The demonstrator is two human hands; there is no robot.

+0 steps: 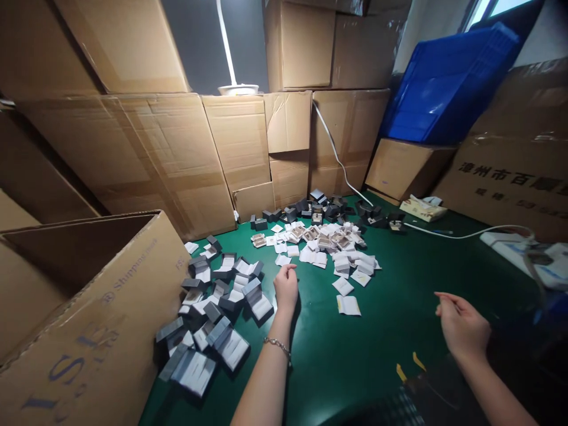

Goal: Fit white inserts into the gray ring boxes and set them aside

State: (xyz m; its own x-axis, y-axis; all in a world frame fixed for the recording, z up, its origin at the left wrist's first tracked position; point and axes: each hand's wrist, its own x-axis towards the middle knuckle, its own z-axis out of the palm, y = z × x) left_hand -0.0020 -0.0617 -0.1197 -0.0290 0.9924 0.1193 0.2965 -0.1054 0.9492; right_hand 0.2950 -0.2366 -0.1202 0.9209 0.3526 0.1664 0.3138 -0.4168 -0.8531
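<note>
My left hand (pixel 286 288), with a chain bracelet on its wrist, is over the green table with its fingers curled together. It is nearest the front edge of a pile of small white packets and inserts (pixel 326 239). On its left lie several dark grey jewellery boxes (pixel 237 281), lids open, white lining showing. My right hand (pixel 464 325) is at the table's right side, thumb and fingers pressed together. Anything in either hand is hidden or too small to make out. Between the hands lies a single white packet (pixel 349 305).
A large open carton (pixel 133 284) stands at the left. Black boxes (pixel 317 207) sit behind the white pile. Stacked cartons (pixel 164 154) wall the back. A tissue pack (pixel 423 208), white cable (pixel 461 237) and power strip (pixel 519 257) lie right, below a blue crate (pixel 444 83).
</note>
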